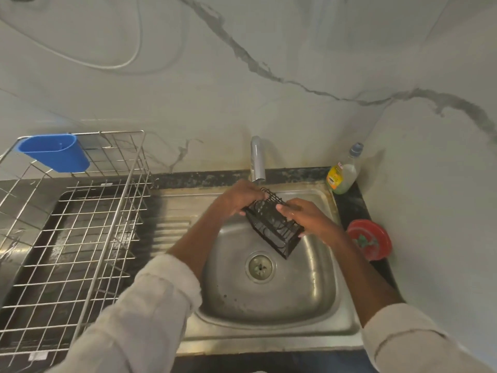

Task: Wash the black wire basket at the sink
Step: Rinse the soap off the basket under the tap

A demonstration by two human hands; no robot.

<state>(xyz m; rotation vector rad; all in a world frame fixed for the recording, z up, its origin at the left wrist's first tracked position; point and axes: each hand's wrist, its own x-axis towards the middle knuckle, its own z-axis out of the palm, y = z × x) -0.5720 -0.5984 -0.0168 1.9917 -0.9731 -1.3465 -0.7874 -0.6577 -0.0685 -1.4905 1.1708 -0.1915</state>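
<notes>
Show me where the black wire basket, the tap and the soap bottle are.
black wire basket [273, 227], head view, on its wire side.
tap [257, 160], head view, on its spout.
soap bottle [343, 175], head view, on its body.

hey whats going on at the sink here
A person is holding a black wire basket over the steel sink, just below the faucet. The left hand grips the basket's far end and the right hand holds its near right side, with the basket tilted above the drain. Whether water is running is hard to tell. A dish soap bottle stands at the sink's back right corner, and a wire drying rack sits to the left.
</notes>
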